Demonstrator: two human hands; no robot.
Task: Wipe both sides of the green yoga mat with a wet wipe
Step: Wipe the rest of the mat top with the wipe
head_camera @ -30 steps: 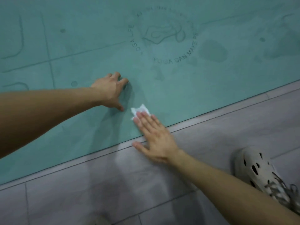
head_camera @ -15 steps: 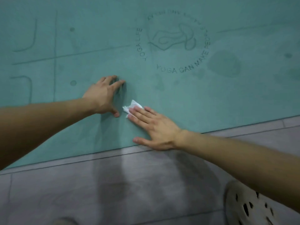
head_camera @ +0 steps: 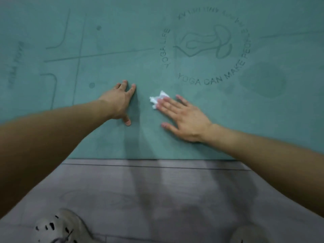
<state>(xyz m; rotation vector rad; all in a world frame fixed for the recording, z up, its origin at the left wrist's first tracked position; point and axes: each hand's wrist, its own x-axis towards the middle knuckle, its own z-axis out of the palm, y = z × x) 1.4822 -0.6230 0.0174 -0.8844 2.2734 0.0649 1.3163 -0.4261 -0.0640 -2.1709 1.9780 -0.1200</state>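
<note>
The green yoga mat (head_camera: pixel 175 141) lies flat on the floor and fills the upper two thirds of the head view, with a round printed logo at upper right. My right hand (head_camera: pixel 184 118) lies flat on the mat with straight fingers, and its fingertips press a crumpled white wet wipe (head_camera: pixel 157 99) against the surface. My left hand (head_camera: pixel 121 102) rests on the mat just left of the wipe, fingers spread and palm down, holding nothing.
Grey floor tiles (head_camera: pixel 157 199) run along the mat's near edge. A pale perforated shoe (head_camera: pixel 59 228) shows at the bottom left and another (head_camera: pixel 249 234) at the bottom right. A darker damp patch (head_camera: pixel 263 79) marks the mat right of the logo.
My right hand has slid the wipe farther onto the mat, away from its near edge. The view has shifted, so the mat's edge now runs level. My left hand stays planted.
</note>
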